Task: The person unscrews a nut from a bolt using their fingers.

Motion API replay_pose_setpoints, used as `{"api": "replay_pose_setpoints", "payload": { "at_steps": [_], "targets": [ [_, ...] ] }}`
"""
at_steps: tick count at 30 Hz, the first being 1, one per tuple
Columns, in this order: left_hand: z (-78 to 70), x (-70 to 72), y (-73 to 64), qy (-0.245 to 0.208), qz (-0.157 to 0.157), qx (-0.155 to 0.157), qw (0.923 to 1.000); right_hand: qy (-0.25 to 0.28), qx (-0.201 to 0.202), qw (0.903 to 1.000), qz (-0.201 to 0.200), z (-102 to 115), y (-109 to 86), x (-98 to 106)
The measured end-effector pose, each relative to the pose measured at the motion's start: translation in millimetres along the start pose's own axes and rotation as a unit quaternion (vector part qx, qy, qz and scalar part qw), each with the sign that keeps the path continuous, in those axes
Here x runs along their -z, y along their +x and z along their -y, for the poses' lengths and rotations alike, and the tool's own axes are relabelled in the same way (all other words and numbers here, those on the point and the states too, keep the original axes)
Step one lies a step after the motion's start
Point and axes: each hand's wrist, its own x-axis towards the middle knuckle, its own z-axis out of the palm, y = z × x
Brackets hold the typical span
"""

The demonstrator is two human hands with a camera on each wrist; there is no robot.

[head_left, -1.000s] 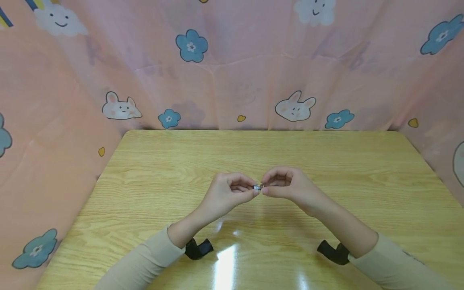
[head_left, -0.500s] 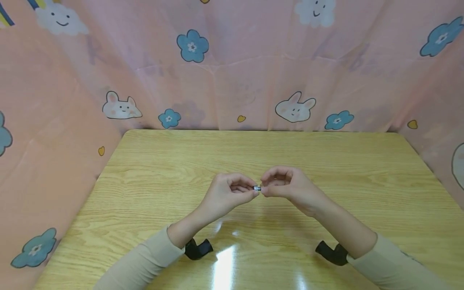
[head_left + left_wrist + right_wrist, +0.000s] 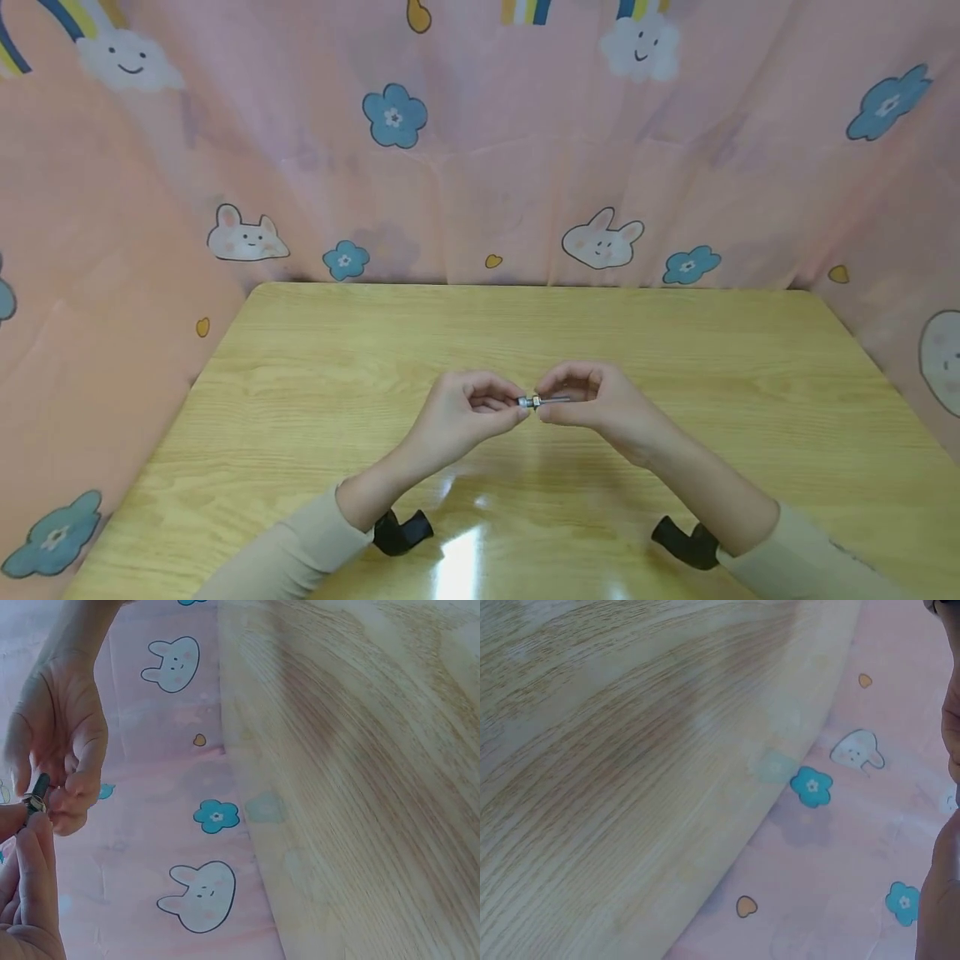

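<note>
A small metal bolt [image 3: 557, 400] lies level between the two hands, above the table, with a nut [image 3: 536, 402] on its shaft. My left hand [image 3: 465, 412] pinches the bolt's left end between thumb and fingertips, partly covering it. Around the free threaded end, my right hand [image 3: 607, 404] has its thumb and forefinger parted, with a slight gap to the nut. In the left wrist view the bolt shaft [image 3: 43, 782] points at the right hand's bent fingers. Only an edge of the right hand [image 3: 939, 900] shows in the right wrist view; the bolt is hidden there.
The wood-grain table [image 3: 337, 358] has glare near its front. A pink patterned curtain [image 3: 480, 183] hangs behind and at both sides. Black wrist mounts [image 3: 401, 533] show below the sleeves.
The right thumb and forefinger have parted, so the bolt's shaft now shows between them. The left hand keeps its pinch. The whole head view has shifted slightly, with the scene lower.
</note>
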Motion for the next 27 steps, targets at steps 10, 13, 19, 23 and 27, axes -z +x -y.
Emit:
{"api": "replay_pose_setpoints", "payload": {
  "at_steps": [10,13,19,23,27],
  "targets": [
    [1.7,-3.2,1.6,0.008,0.002,-0.014,0.9999,0.014,-0.007,0.9999,-0.005,0.1,1.1,1.0],
    [1.5,-4.5,1.6,0.007,0.002,-0.008,0.9999,0.017,-0.004,0.9998,-0.004,-1.0,0.0,3.2],
    [2.6,-6.0,1.9,0.004,0.003,-0.008,1.0000,0.047,-0.010,0.9988,-0.008,-1.0,-0.2,5.7],
    [4.5,-5.9,1.8,0.004,0.005,-0.009,0.9999,0.052,-0.037,0.9979,-0.009,-0.4,0.0,4.1],
    [4.7,-4.3,1.7,0.006,0.000,-0.010,0.9999,0.027,-0.038,0.9988,-0.014,-0.6,0.2,1.9]
  ]
}}
